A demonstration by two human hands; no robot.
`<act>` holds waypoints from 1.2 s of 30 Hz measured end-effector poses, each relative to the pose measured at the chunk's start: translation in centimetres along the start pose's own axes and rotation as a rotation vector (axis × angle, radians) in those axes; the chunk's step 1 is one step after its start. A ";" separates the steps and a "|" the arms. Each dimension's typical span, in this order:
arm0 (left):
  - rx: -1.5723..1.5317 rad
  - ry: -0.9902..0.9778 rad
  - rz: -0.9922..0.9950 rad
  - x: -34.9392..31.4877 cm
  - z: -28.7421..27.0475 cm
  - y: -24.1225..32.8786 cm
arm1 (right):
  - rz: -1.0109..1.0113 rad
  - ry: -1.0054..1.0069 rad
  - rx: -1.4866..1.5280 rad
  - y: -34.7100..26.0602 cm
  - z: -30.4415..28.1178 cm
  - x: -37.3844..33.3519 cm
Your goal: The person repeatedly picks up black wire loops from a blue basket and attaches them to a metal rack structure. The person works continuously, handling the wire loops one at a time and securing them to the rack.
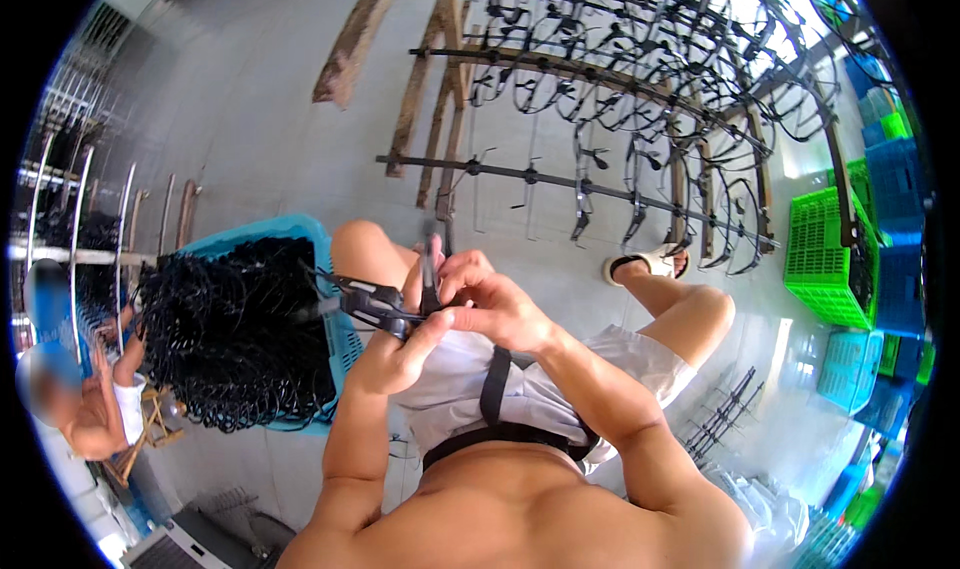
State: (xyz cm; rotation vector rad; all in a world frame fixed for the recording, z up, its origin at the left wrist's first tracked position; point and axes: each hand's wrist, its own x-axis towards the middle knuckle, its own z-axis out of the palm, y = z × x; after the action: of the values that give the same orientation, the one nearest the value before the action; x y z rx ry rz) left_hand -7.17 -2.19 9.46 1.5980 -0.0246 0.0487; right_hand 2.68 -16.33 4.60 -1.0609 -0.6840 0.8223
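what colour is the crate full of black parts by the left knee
Light blue crate, seen in the head view.

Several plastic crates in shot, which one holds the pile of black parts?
The light blue crate by the person's left knee, heaped with black parts. The green crate and blue crates stand far right.
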 end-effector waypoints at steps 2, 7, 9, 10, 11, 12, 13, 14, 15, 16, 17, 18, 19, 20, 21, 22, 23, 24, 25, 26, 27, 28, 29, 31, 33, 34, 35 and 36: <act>-0.188 -0.019 -0.060 0.1 0.0 -1.3 | -0.154 -0.064 -0.297 -0.9 -0.7 -0.4; -0.443 0.034 -0.124 -0.4 1.2 -2.4 | 0.162 -0.114 -0.065 -2.0 -0.8 -0.3; -0.607 0.052 -0.116 -0.4 1.0 -2.7 | 0.223 -0.069 -0.085 -2.8 -0.7 -0.2; -0.717 0.072 -0.105 -0.3 1.3 -2.3 | 0.262 -0.009 -0.071 -3.2 -0.4 0.0; -0.829 0.197 -0.089 -0.4 2.1 -1.8 | 0.267 -0.021 -0.125 -3.6 -0.3 0.1; -0.820 0.232 -0.128 -0.7 2.0 -1.9 | 0.268 -0.030 -0.186 -4.0 -0.3 0.2; -0.812 0.267 -0.167 -1.2 2.1 -2.3 | 0.167 0.001 -0.282 -3.7 -0.3 0.2; -0.803 0.301 -0.207 -1.6 2.1 -2.4 | 0.065 0.034 -0.376 -3.3 -0.2 0.0; -0.727 0.364 -0.205 -1.8 2.2 -2.3 | -0.037 0.067 -0.473 -3.3 -0.2 0.0; -0.651 0.425 -0.203 -1.9 2.2 -2.0 | -0.033 0.097 -0.435 -3.5 -0.2 -0.1; -0.574 0.484 -0.201 -2.0 2.1 -1.7 | -0.029 0.128 -0.398 -4.0 -0.3 -0.3; -0.494 0.551 -0.198 -2.1 2.1 -1.1 | -0.025 0.151 -0.357 -4.3 -0.4 -0.4; -0.550 0.578 -0.242 -1.7 1.9 0.2 | 0.111 0.103 0.095 -4.3 -0.6 -0.5; -0.497 0.602 -0.306 -1.6 1.8 0.9 | 0.178 0.012 0.306 -5.2 -1.1 -1.1; -0.662 0.464 -0.267 -1.7 1.4 0.9 | 0.263 -0.052 0.488 -5.3 -1.5 -1.4; -0.825 0.316 -0.226 -1.9 0.8 0.7 | 0.349 -0.112 0.666 -5.4 -1.7 -1.7; -1.017 0.120 -0.148 -2.3 0.2 -0.6 | 0.377 -0.114 0.801 -5.8 -1.6 -2.1; -1.176 -0.101 0.017 -2.1 0.4 -1.2 | 0.360 -0.226 0.924 -7.0 -1.8 -2.1; -1.241 -0.278 0.141 -1.9 0.2 -1.9 | 0.346 -0.238 0.922 -8.4 -2.3 -2.3; -1.295 -0.456 0.266 -1.6 -0.1 -2.4 | 0.236 -0.268 0.947 -9.1 -3.3 -2.4; -1.310 -0.448 0.327 -1.2 -0.1 -2.2 | 0.119 -0.281 0.968 -9.9 -4.5 -2.7; -1.319 -0.436 0.390 -1.0 -0.2 -1.8 | -0.092 -0.315 1.014 -10.6 -5.1 -2.4; -1.252 -0.328 0.414 -1.5 -0.3 -1.5 | -0.195 -0.171 1.132 -11.7 -5.1 -2.5; -0.973 -0.099 0.432 -1.8 -0.6 -0.6 | -0.346 0.086 1.105 -13.2 -5.4 -1.6; -0.504 0.156 0.352 -1.0 -0.4 -0.6 | -0.389 0.353 0.767 -12.6 -6.2 1.1; -0.252 0.304 0.287 -0.1 -0.2 -1.2 | -0.324 0.435 0.697 -11.5 -6.5 2.9; -0.055 0.281 0.300 1.5 -0.7 -1.4 | -0.210 0.472 0.679 -10.2 -6.9 5.1; 0.119 0.461 0.325 3.0 -0.5 -2.8 | -0.122 0.573 0.561 -8.6 -6.7 7.3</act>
State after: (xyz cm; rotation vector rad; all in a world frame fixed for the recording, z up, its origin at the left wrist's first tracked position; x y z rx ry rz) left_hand -4.10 -1.54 6.81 1.6550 0.0790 0.6800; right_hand 14.04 -15.53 10.99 -0.6787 -0.0180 0.5155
